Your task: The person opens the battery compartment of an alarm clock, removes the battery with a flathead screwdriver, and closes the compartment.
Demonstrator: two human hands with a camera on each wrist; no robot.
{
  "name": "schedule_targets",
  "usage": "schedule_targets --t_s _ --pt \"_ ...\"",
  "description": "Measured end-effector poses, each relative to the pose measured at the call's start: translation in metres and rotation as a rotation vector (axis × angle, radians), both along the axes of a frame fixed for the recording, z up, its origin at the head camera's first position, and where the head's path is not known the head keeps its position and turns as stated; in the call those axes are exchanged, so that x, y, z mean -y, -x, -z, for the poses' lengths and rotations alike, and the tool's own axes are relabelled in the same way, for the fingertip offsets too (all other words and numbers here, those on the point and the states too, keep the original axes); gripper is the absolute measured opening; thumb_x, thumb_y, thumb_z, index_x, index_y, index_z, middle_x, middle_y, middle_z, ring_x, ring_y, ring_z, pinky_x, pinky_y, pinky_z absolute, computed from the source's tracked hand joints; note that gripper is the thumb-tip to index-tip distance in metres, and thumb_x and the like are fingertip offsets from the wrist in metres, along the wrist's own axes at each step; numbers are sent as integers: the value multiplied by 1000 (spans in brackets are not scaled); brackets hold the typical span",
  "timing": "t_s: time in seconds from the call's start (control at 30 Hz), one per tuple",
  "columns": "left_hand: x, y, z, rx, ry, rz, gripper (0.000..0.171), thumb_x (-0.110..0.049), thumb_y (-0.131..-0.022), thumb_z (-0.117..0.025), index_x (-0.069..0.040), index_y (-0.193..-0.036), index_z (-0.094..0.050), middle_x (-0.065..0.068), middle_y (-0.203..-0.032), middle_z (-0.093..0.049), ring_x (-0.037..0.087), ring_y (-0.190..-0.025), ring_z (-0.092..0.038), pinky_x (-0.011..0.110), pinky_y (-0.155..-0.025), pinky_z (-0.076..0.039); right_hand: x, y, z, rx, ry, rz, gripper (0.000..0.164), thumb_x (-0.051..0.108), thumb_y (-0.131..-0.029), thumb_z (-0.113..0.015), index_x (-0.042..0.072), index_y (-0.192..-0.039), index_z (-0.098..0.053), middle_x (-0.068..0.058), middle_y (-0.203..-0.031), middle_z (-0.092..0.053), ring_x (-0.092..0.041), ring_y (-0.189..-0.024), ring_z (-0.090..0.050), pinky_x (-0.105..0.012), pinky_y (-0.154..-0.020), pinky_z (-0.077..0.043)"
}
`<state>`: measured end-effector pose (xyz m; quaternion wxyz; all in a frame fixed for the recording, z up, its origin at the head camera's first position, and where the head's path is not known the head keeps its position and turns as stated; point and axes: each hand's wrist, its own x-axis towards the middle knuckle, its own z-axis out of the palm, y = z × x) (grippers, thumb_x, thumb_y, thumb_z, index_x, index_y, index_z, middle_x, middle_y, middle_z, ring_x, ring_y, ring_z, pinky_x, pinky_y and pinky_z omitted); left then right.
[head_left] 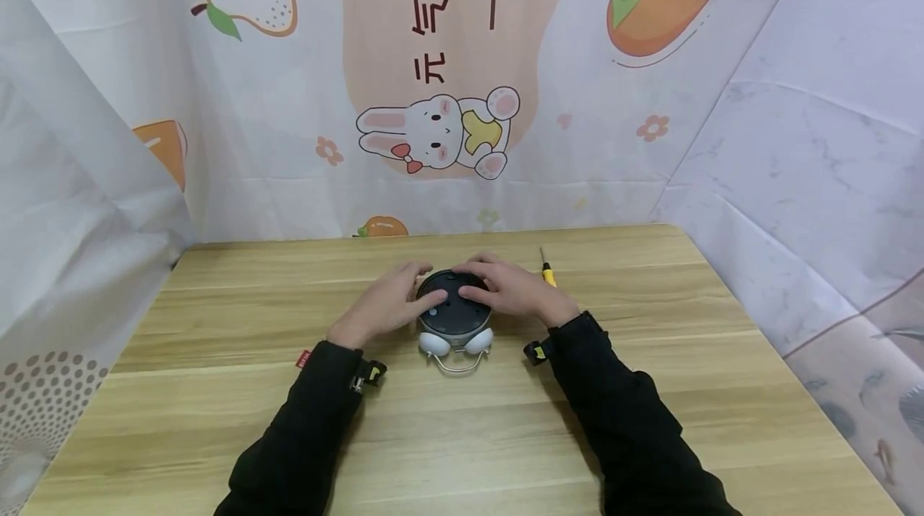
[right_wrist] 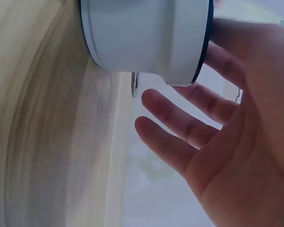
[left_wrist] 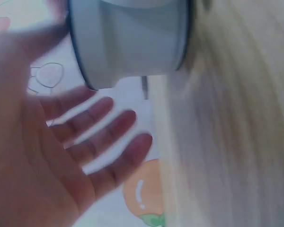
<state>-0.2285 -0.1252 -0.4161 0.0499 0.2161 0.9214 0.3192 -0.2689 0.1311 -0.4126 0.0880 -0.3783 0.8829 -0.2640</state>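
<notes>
A twin-bell alarm clock (head_left: 453, 311) lies on its face in the head view, its black back up and its two white bells and wire handle toward me. My left hand (head_left: 390, 299) is at its left side, thumb over the edge of the back. From the right, my right hand (head_left: 508, 287) reaches over it, thumb and forefinger at the black back. Both wrist views show the clock's pale side wall (left_wrist: 132, 42) and relaxed, spread fingers (right_wrist: 168, 146) below it. Whether the left thumb presses on the clock I cannot tell.
A yellow-and-black screwdriver (head_left: 549, 274) lies beyond my right wrist on the wooden table (head_left: 455, 452). A small red tag (head_left: 303, 358) shows beside my left sleeve. Printed curtains (head_left: 289, 115) stand behind the table and at both sides.
</notes>
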Motion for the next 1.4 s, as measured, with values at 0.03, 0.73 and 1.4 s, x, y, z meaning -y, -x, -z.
schedule_targets --t_s 0.03,0.73,1.4 --pt "-1 0 -1 -7 -4 18 81 -61 -95 -61 -4 -151 -44 14 -148 -46 26 -124 -52 46 -100 -47 0 0 0 -7 4 -12 48 38 -105 -58 15 -147 -55 -7 -136 -51 -19 -115 -55 -38 -97 -48" --pt "-10 -3 4 82 -85 174 114 -56 -70 -90 -7 -154 -30 7 -138 -44 20 -114 -52 37 -95 -48 10 -8 -7 33 -32 2 61 45 -98 -67 9 -145 -54 -11 -142 -49 -22 -124 -53 -39 -102 -46" --pt "-8 -3 6 146 -126 147 112 -58 -70 -89 -14 -155 -31 1 -137 -45 16 -115 -51 34 -96 -46 16 -4 4 19 30 37 46 30 -102 -64 5 -139 -56 -12 -139 -57 -23 -129 -52 -40 -107 -42"
